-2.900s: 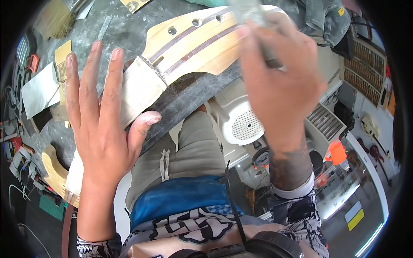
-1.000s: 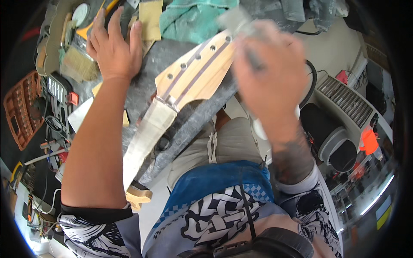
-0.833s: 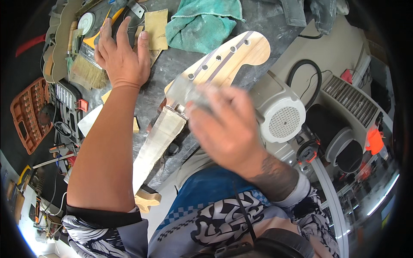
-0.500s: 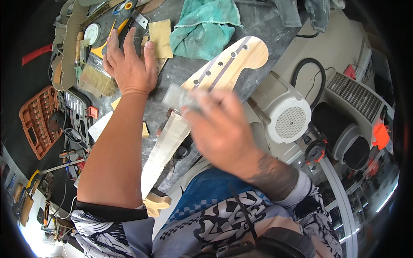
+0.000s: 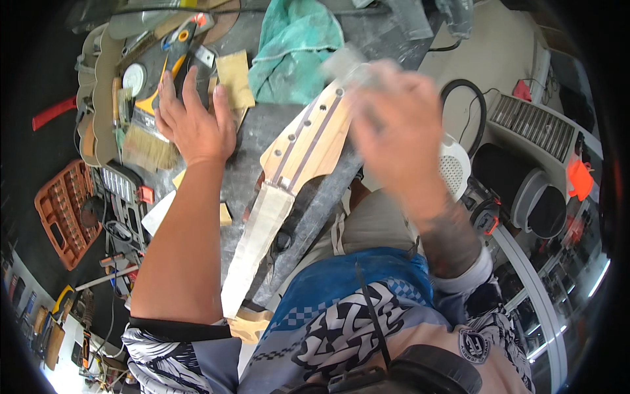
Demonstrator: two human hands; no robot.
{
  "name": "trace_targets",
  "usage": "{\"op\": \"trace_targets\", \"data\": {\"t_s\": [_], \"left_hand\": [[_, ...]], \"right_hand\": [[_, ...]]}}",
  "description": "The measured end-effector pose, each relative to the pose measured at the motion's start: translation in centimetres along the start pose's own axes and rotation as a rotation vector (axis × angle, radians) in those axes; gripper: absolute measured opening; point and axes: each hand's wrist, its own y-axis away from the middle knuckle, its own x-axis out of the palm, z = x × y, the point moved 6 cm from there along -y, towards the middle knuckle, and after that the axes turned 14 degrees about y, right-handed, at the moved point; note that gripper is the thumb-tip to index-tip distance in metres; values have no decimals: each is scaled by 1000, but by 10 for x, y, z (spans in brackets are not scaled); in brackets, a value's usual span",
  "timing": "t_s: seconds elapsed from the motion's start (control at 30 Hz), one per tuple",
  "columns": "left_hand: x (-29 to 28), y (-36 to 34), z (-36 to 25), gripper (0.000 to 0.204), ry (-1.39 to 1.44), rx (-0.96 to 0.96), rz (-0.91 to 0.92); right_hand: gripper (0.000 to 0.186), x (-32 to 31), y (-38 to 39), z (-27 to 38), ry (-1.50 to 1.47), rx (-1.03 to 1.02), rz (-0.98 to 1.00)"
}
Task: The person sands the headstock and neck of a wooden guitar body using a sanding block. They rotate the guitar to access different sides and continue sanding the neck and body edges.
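Note:
A pale wooden guitar neck (image 5: 314, 141) lies diagonally on the grey bench (image 5: 308, 223), its striped headstock with a row of holes toward the top and its lower length wrapped in whitish tape (image 5: 252, 249). My right hand (image 5: 397, 128), motion-blurred, grips a grey block (image 5: 342, 64) over the headstock's far end; whether they touch is unclear. My left hand (image 5: 193, 125) is open, fingers spread and bent, left of the neck beside a paintbrush (image 5: 147, 148) and yellow sandpaper (image 5: 231, 79). I cannot tell whether its fingertips rest on them.
A teal cloth (image 5: 289, 72) lies above the neck. An orange socket case (image 5: 69, 217), a cardboard organiser (image 5: 98, 144) and assorted tools crowd the left. At right are a white perforated housing (image 5: 453, 164), a black cylinder (image 5: 499, 171) and a vented grey unit (image 5: 531, 125).
Since half a second ago, my right hand has moved up and right with the block, from the neck's joint to the headstock's far end. My left hand stays open beside the brush.

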Motion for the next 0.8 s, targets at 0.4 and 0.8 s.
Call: {"op": "trace_targets", "data": {"t_s": [0.4, 0.8], "left_hand": [[1, -7, 1, 57, -42, 14, -2], [2, -5, -2, 55, 13, 25, 6]], "right_hand": [[16, -7, 27, 53, -302, -16, -5], [25, -7, 32, 54, -258, -23, 15]]}}
